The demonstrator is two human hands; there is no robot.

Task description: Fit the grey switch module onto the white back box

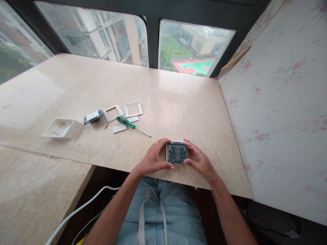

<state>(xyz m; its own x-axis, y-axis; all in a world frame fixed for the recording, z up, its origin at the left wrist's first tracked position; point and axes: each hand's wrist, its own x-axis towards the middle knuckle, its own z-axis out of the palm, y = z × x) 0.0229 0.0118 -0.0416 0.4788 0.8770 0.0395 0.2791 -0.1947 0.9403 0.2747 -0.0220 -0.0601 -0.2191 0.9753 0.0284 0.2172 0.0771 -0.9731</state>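
Observation:
Near the front edge of the stone counter, a wall switch (pixel 177 153) shows its dark grey inner face with two rocker mechanisms and a thin white rim. My left hand (pixel 155 156) grips its left side, thumb at the lower edge and fingers at the upper corner. On the right side, my right hand (pixel 200 159) holds it the same way, thumb and fingers at the corners. Up and to the left lies a green-handled screwdriver (pixel 127 123), its shaft pointing toward the switch. The underside of the switch is hidden.
A white mounting box (pixel 74 131) stands at the left, with a second switch module (pixel 93 116) and a small screw (pixel 106 126) nearby. Two white frames (pixel 112 119) and white cover plates (pixel 119 129) lie around the screwdriver. A papered wall (pixel 276 112) bounds the right; windows rise behind.

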